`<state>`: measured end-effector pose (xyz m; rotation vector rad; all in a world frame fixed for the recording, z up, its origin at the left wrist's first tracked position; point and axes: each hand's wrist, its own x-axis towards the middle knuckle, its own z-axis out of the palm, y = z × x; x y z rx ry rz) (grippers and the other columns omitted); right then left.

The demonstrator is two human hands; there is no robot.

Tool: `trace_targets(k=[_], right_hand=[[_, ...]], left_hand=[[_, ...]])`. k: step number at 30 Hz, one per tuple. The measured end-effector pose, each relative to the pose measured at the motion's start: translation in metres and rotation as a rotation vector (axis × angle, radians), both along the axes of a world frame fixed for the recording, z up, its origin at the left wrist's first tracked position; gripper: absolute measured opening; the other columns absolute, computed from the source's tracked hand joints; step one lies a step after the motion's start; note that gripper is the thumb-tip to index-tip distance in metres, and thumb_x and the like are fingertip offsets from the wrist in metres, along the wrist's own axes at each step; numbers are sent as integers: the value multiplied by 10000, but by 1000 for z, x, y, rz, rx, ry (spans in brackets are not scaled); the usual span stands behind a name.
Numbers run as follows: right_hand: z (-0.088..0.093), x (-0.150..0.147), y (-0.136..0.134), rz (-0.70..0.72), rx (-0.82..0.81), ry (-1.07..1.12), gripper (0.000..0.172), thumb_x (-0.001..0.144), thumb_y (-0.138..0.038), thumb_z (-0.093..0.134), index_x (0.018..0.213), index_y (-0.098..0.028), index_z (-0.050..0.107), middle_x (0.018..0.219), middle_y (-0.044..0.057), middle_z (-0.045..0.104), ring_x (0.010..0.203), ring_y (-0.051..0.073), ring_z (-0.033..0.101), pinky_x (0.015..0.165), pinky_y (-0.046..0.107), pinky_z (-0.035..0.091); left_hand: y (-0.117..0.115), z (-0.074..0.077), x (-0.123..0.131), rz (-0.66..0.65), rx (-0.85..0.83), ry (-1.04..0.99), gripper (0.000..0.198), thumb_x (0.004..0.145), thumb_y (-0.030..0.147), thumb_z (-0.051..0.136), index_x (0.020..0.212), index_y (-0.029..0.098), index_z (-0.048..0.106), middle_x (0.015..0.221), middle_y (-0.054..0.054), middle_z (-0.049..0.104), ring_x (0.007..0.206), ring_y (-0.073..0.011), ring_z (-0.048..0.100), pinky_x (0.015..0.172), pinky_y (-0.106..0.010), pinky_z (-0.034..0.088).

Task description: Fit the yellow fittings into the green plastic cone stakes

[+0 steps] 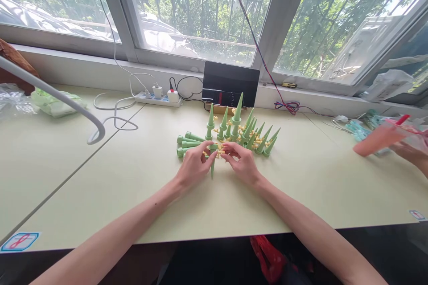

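Note:
My left hand (195, 160) is closed around a green plastic watering spike (212, 171), whose pointed tip hangs down toward me. Pinched in the fingers of my right hand (241, 160) is a small yellow valve (221, 152), right at the spike's collar; whether it is seated there I cannot tell. Several more green spikes (236, 118) stand point up just behind my hands, many with yellow valves on their sides. To the left of them, several loose spikes (187, 144) lie on the table, partly hidden by my left hand.
A dark tablet (230, 83) leans by the window behind the spikes. Left of it lies a power strip (158, 100) with chargers and white cables. At far right another person's hand (411, 151) is near a pinkish-red drink cup (377, 137). A grey curved tube (56, 93) crosses the left side.

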<state>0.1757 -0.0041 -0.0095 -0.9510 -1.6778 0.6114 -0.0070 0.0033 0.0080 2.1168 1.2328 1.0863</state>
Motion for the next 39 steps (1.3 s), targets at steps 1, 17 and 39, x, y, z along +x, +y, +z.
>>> trace_targets(k=[1, 17, 39], right_hand=[[0, 0, 0, -2, 0, -5, 236, 868, -262, 640, 1095, -198, 638, 960, 58, 699, 829, 185, 679, 763, 330, 593], [2, 1, -2, -37, -40, -84, 212, 913, -357, 574, 1030, -191, 632, 866, 52, 700, 612, 152, 651, 592, 290, 543], [4, 0, -5, 18, -65, -127, 242, 944, -388, 515, 947, -185, 646, 828, 48, 685, 569, 137, 607, 547, 273, 506]], left_hand=[[0, 0, 0, -6, 3, 9, 329, 902, 405, 533, 1160, 203, 565, 794, 3, 602, 438, -73, 415, 499, -241, 409], [2, -5, 0, -21, 42, 60, 395, 872, 357, 590, 1235, 218, 526, 904, -9, 588, 454, -56, 440, 546, -252, 462], [0, -5, 1, -25, 34, 32, 389, 876, 368, 574, 1236, 229, 523, 916, -17, 585, 470, -63, 437, 507, -232, 430]])
